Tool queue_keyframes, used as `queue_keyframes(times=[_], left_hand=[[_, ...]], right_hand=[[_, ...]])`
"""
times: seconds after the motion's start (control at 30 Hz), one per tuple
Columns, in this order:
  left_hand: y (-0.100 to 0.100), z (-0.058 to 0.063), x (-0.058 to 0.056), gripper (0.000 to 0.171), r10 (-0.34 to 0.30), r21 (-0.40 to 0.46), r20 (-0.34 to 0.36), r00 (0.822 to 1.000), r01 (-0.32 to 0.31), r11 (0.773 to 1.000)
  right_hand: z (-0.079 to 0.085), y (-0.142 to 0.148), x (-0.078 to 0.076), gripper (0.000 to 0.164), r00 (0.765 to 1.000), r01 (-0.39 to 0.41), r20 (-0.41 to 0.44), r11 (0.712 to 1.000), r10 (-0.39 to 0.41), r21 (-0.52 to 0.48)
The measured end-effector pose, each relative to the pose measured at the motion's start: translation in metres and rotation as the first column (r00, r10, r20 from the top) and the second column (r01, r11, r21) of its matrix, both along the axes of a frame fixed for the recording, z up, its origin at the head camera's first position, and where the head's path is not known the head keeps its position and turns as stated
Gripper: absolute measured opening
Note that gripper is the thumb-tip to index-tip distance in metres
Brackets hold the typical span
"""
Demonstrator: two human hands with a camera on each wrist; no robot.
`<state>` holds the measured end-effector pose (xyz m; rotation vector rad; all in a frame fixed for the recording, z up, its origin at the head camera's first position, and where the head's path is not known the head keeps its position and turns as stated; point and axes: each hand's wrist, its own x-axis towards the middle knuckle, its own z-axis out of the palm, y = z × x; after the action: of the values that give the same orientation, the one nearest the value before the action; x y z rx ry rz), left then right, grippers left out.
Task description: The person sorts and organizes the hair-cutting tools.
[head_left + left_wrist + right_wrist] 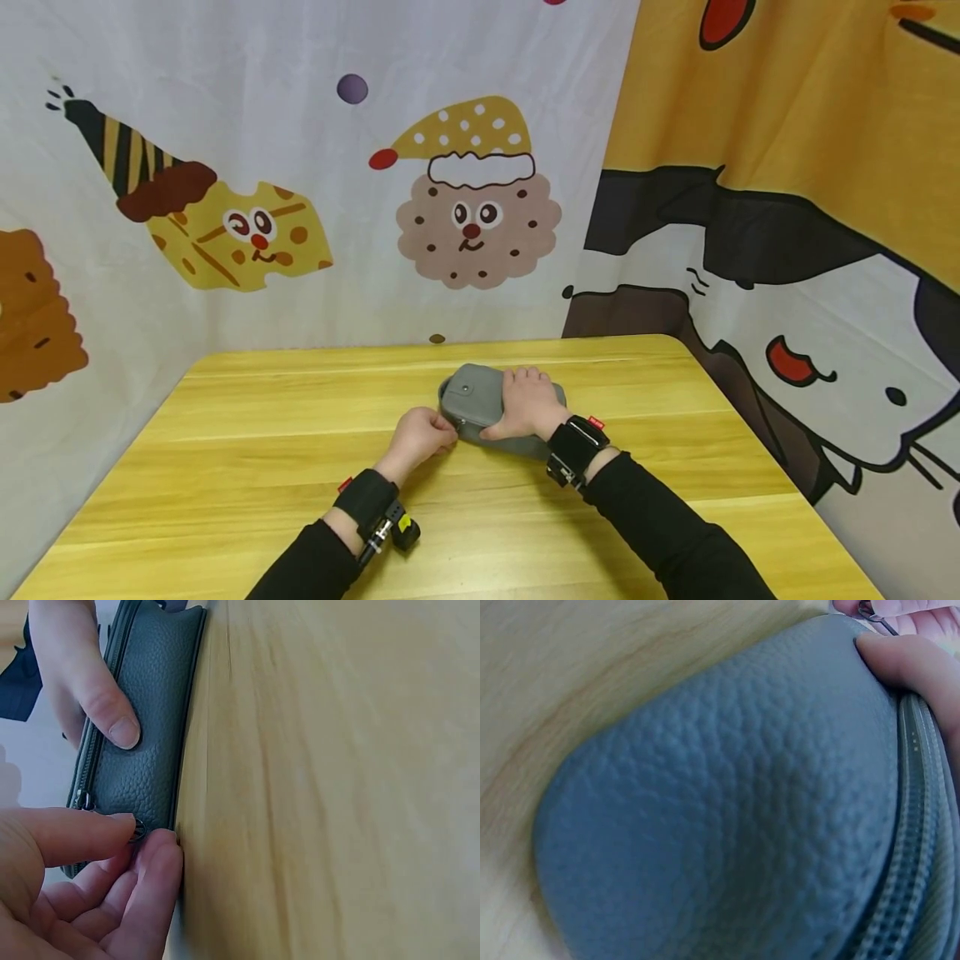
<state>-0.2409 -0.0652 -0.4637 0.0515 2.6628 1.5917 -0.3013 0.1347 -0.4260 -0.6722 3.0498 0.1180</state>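
A grey pebbled-leather zip pouch [474, 400] lies on the wooden table, a small tab with a round stud [465, 388] on its top. My right hand [531, 406] grips the pouch's right part from above, with the thumb [112, 720] pressed on its near side beside the zip [89, 761]. At the pouch's left end, my left hand [422, 435] pinches the zipper pull [139, 829] between thumb and forefinger, its other fingers curled below. A metal slider [83, 799] sits on the zip track close by. The right wrist view shows the zip teeth [909, 825] meshed along the visible stretch.
The yellow wood-grain table [247, 483] extends around the pouch on all sides. Behind it hangs a white curtain [285, 133] printed with cartoon foods. Another printed curtain [840, 333] runs along the right side. Both wrists carry black straps with small cameras [406, 532].
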Motion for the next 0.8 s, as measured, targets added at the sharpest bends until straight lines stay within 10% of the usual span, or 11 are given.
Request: queue_keyframes(times=[0.5, 0.8], left_hand=[[-0.004, -0.001, 0.006, 0.005, 0.000, 0.137, -0.009, 1.000, 0.001, 0.991], [-0.006, 0.002, 0.012, 0.007, 0.036, 0.014, -0.134, 0.990, -0.035, 0.999]], right_hand=[[-0.001, 0.001, 0.000, 0.120, 1.000, -0.001, 0.010, 1.000, 0.001, 0.007], [0.000, 0.000, 0.001, 0.120, 1.000, -0.002, 0.015, 1.000, 0.002, 0.008]])
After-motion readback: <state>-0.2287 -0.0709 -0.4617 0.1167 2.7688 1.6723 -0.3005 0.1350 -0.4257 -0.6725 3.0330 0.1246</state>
